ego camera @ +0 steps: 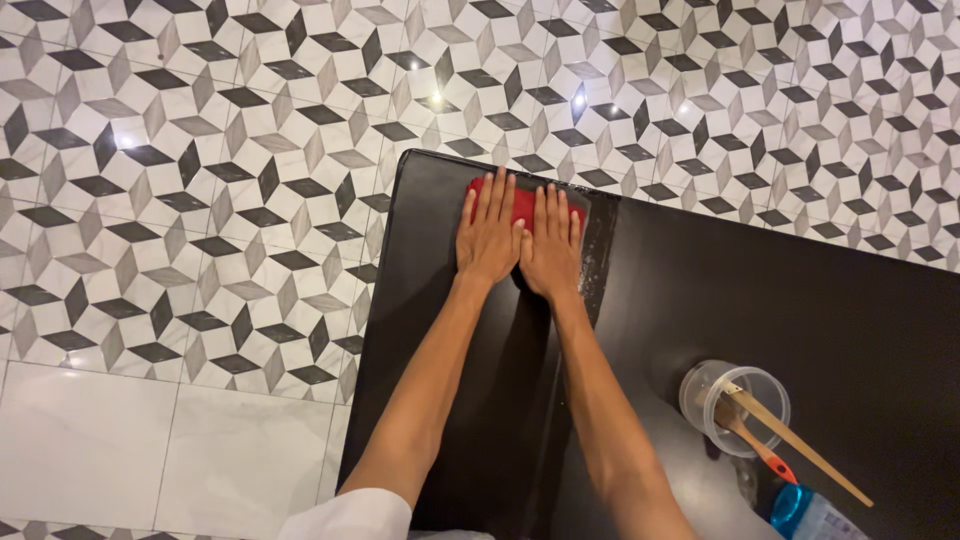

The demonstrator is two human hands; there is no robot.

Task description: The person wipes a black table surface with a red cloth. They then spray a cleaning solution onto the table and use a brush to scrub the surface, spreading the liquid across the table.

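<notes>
Under both flat hands (520,240) lies a red cloth (522,201).

2 flat hands, left (489,236) and right (550,248), on a red cloth (523,203) atop a black table (800,300).

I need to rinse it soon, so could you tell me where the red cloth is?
The red cloth lies near the far-left corner of the black table, pressed flat under both hands.

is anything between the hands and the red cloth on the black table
Nothing visible. The left hand and right hand lie flat, side by side, directly on the red cloth near the far corner of the black table.
</notes>
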